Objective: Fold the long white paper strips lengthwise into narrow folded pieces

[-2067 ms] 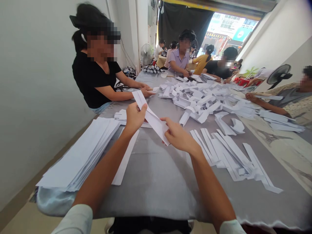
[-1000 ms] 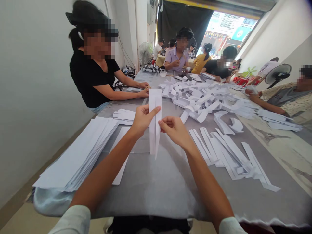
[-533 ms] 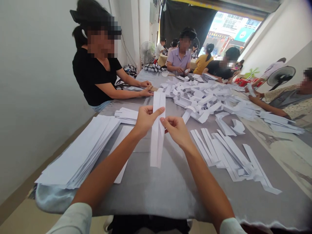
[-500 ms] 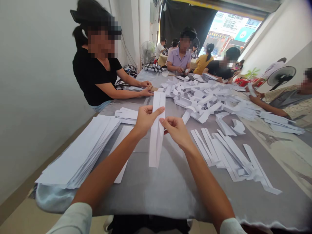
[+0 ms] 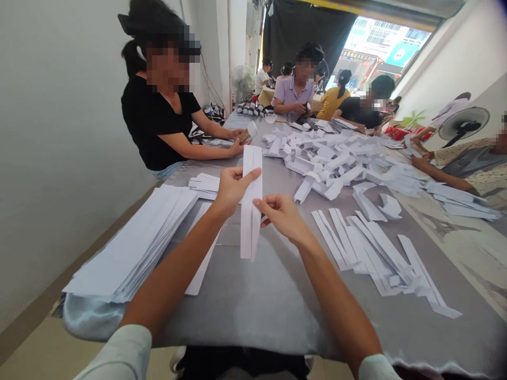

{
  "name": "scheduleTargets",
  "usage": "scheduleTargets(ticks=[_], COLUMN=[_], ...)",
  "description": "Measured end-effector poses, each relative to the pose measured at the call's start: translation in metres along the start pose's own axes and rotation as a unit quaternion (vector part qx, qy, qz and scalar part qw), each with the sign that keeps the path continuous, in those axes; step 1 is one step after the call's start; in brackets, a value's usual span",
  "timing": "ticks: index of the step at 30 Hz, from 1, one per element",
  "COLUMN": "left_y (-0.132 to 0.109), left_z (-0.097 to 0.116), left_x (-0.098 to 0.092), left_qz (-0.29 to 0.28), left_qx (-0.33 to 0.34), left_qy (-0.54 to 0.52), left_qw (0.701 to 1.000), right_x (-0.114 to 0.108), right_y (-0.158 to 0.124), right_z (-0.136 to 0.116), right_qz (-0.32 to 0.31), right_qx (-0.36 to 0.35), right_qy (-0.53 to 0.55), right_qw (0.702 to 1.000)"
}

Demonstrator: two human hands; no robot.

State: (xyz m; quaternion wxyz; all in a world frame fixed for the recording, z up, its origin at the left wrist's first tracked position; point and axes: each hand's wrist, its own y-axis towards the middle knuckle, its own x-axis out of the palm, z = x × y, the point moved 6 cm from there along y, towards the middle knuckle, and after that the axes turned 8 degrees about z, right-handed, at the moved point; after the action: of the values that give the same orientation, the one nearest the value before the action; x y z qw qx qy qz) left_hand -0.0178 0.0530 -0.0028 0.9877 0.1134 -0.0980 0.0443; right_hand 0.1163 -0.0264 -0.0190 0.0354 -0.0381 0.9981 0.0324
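Head view shows the long grey table [image 5: 253,311] running away from you, with other people seated along both sides. The nearest, in a black top [image 5: 158,121], has both hands on the cloth at your left.

By your left forearm lies a broad stack of white sheets [image 5: 134,248], fanned at the edges. Farther up the middle sits a loose heap of folded pieces [image 5: 332,158]. To your right a spread of flat strips [image 5: 368,253] lies overlapping on the cloth, and a single loose strip [image 5: 200,269] runs under your left arm.

You hold the paper strip [image 5: 249,232] in the air above the table, between the stack and the flat strips, touching neither. Two seconds ago it slanted across from upper left to lower right. Now it stands nearly upright, with its lower end hanging free. A lengthwise crease runs down it, and the two halves at the bottom sit closer together than half a second ago. From that I judge the long fold is closing rather than opening.

Your left hand [image 5: 229,190] pinches the strip near its upper part, with a finger laid across the front. Your right hand [image 5: 283,216] pinches the right edge a little lower with its fingertips [image 5: 258,202], the other fingers curled in.
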Motion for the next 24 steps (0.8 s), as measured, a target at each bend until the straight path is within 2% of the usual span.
scheduleTargets(ticks=[7, 16, 20, 24], left_y=[0.0022, 0.0032, 0.0019, -0.0032], left_z=[0.0001, -0.0006, 0.0022, 0.0057], left_x=[-0.0022, -0.0034, -0.0014, 0.0056], left_qz=[0.016, 0.014, 0.002, -0.034], left_qx=[-0.013, -0.02, -0.031, -0.038], left_qy=[-0.004, -0.01, -0.019, -0.02], left_qw=[1.0, 1.0, 0.999, 0.999], right_x=[0.0023, 0.0038, 0.0014, -0.0009], right_y=[-0.0011, 0.0009, 0.0038, 0.0058], right_z=[0.0034, 0.0092, 0.0101, 0.0058], right_qz=[-0.026, -0.007, 0.012, 0.029], right_qx=[0.014, 0.015, -0.005, -0.025], right_qy=[-0.02, -0.032, -0.03, 0.001], right_qw=[0.999, 0.999, 0.999, 0.999])
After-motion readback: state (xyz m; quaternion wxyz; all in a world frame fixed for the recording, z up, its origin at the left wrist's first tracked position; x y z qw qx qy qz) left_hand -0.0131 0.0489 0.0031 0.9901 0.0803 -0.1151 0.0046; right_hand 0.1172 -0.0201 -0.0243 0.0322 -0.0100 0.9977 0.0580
